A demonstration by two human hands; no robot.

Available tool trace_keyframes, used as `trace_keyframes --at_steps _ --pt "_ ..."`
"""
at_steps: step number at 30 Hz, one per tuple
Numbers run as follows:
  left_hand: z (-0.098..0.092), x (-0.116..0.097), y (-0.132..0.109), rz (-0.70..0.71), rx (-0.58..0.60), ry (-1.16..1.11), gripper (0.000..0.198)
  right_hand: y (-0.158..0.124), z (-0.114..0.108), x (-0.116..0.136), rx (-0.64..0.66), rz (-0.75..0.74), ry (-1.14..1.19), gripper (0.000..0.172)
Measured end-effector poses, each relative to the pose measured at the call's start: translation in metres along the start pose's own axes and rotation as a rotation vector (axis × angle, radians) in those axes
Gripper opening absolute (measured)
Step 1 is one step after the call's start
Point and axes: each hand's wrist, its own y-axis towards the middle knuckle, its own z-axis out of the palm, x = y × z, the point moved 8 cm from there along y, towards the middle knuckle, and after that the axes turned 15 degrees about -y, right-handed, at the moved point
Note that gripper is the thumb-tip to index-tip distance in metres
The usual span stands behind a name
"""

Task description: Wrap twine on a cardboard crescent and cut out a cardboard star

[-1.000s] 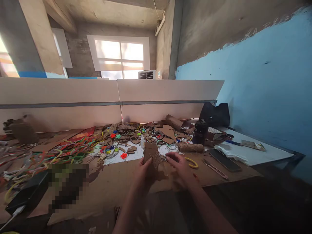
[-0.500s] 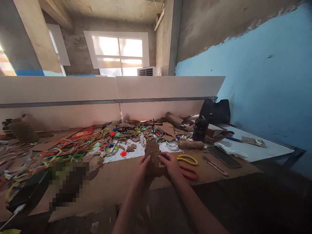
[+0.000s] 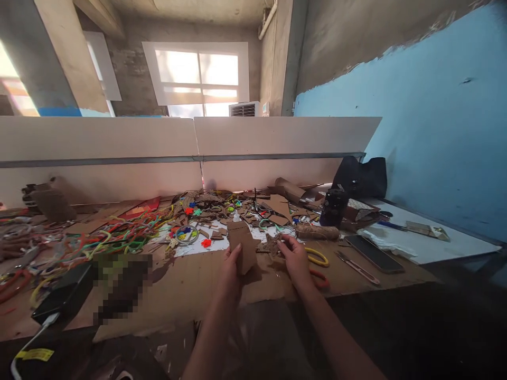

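Note:
A brown cardboard piece (image 3: 246, 252) is in my left hand (image 3: 233, 261), thumb pressed on its face. Apart from it, to the right, my right hand (image 3: 296, 259) pinches a small brown piece (image 3: 274, 246) that looks like looped twine; its exact shape is hard to make out. A tool with one yellow handle (image 3: 318, 257) and one red handle (image 3: 320, 279) lies partly hidden behind my right hand. Farther right is a pink craft knife (image 3: 358, 268). Behind my right hand rests a roll of twine (image 3: 317, 232).
A phone (image 3: 374, 254) and a dark cylindrical object (image 3: 335, 207) stand at the right. Tangled coloured cords (image 3: 130, 232) and cardboard scraps (image 3: 279, 206) cover the back and left. A black power bank (image 3: 65, 290) with a white cable lies front left, and a black bag (image 3: 360, 178) back right.
My hands have moved apart. The small twine-like piece, before held against the cardboard by both hands, is now off to the right in my right hand; the cardboard stays in my left.

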Motion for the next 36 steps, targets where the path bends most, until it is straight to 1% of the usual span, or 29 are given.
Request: trace_keyframes --at_steps 3,6,9,11,13,15,17,18,20,22,25,31,36 --pt "0.001 0.000 -0.002 0.003 0.010 -0.014 0.044 -0.001 0.003 0.001 0.026 -0.011 -0.023 0.043" --pt "0.001 0.000 -0.003 0.005 0.010 -0.021 0.047 0.005 0.000 0.007 0.021 -0.010 -0.011 0.046" --pt "0.005 -0.001 -0.006 0.011 0.051 -0.003 0.050 0.022 -0.008 0.026 0.017 -0.025 0.026 0.049" --pt "0.008 -0.001 -0.008 0.014 0.092 0.016 0.052 0.030 -0.007 0.045 0.063 -0.056 0.046 0.048" --pt "0.009 0.000 -0.010 0.022 0.109 0.022 0.051 0.030 0.003 0.063 0.161 -0.096 0.041 0.046" --pt "0.008 0.001 -0.010 0.026 0.104 0.008 0.050 0.020 0.020 0.075 0.278 -0.136 0.007 0.042" --pt "0.006 0.004 -0.010 0.011 0.093 -0.003 0.051 0.005 0.036 0.079 0.360 -0.173 -0.046 0.037" --pt "0.006 0.005 -0.010 0.002 0.086 -0.005 0.051 -0.002 0.042 0.079 0.377 -0.191 -0.078 0.033" --pt "0.006 0.006 -0.010 0.000 0.081 -0.012 0.051 -0.012 0.049 0.078 0.373 -0.226 -0.145 0.027" --pt "0.009 0.003 -0.012 0.017 0.101 -0.025 0.049 -0.016 0.049 0.077 0.348 -0.254 -0.207 0.024" --pt "0.012 0.000 -0.016 0.026 0.124 -0.025 0.048 -0.018 0.048 0.076 0.316 -0.276 -0.271 0.022" --pt "0.022 0.004 -0.025 -0.027 0.158 -0.069 0.054 -0.023 0.049 0.076 0.269 -0.288 -0.337 0.016" --pt "0.030 0.001 -0.030 0.010 0.233 -0.081 0.057 -0.029 0.051 0.079 0.236 -0.314 -0.390 0.014"
